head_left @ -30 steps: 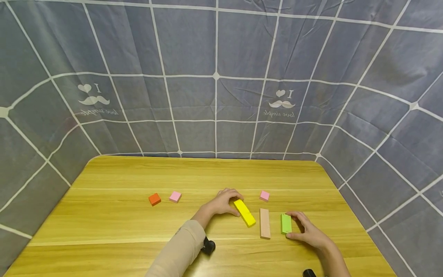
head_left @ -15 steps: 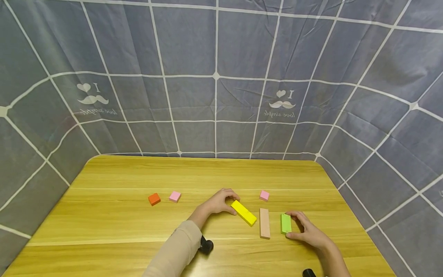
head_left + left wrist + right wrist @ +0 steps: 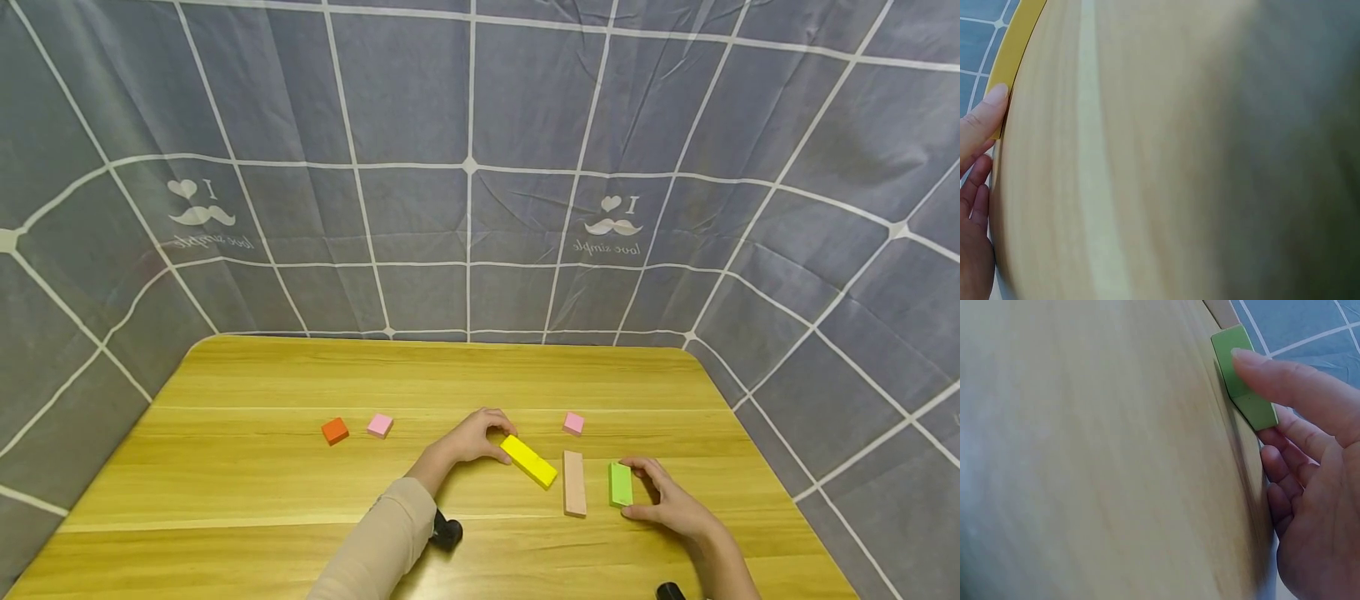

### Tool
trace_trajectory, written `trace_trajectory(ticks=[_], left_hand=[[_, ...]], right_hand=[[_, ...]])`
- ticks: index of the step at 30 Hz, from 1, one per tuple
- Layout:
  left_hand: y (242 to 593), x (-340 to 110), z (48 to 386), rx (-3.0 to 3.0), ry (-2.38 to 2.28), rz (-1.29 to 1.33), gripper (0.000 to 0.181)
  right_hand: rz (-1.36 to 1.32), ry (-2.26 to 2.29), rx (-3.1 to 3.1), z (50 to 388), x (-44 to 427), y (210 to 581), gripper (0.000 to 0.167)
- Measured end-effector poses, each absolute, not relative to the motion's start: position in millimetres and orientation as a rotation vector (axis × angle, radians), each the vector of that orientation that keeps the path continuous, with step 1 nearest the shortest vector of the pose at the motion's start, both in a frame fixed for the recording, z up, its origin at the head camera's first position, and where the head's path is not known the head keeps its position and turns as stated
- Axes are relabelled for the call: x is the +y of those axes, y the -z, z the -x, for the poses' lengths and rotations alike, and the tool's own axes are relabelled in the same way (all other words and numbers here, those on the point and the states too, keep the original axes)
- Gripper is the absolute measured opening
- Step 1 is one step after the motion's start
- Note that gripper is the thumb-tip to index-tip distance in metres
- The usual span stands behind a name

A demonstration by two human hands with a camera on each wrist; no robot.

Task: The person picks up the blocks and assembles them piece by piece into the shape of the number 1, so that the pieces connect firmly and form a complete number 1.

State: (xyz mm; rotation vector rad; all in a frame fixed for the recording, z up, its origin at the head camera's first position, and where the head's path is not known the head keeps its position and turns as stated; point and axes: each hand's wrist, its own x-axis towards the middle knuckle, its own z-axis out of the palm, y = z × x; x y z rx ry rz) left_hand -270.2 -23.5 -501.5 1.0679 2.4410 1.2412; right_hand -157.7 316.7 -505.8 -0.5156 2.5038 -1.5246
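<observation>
My left hand (image 3: pixel 474 437) pinches the far-left end of a long yellow block (image 3: pixel 529 462), which lies slantwise on the wooden table. In the left wrist view the thumb presses on the yellow block (image 3: pixel 1013 53), with the other fingers largely hidden. To the right, a short green block (image 3: pixel 620 485) sits between the thumb and fingers of my right hand (image 3: pixel 671 502). The right wrist view has the thumb on the side of the green block (image 3: pixel 1244 381). A long pale-pink block (image 3: pixel 573 483) lies between the two held blocks, touched by neither hand.
A small pink block (image 3: pixel 573 423) lies beyond the pale-pink one. Farther left are another pink block (image 3: pixel 380 426) and an orange-red block (image 3: pixel 335 431). A grey gridded cloth (image 3: pixel 420 208) hangs behind and beside the table (image 3: pixel 247 483).
My left hand has shifted slightly left, and the yellow block's held end has swung left, so it lies more slanted. My right hand and the green block stay in place.
</observation>
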Motion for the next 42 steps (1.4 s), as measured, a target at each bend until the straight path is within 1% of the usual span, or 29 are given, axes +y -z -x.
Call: trace_trajectory(ticks=[16,26,30,42], left_hand=[[500,-35,263,2.348,-1.476,-1.041,0.029],[499,-54,252,2.445,-1.68,-0.865,0.031],[499,-62,245,2.439,-1.744,-0.846,0.032],[495,-78,223,2.531,-1.704,-0.776,0.031]], right_hand=[[0.534,1.575,2.466,154,314,509,0.065],[0.523,1.563,2.492,153,312,509,0.064],[0.508,1.565,2.481,152,311,510,0.064],[0.554,1.585,2.466,152,311,511,0.062]])
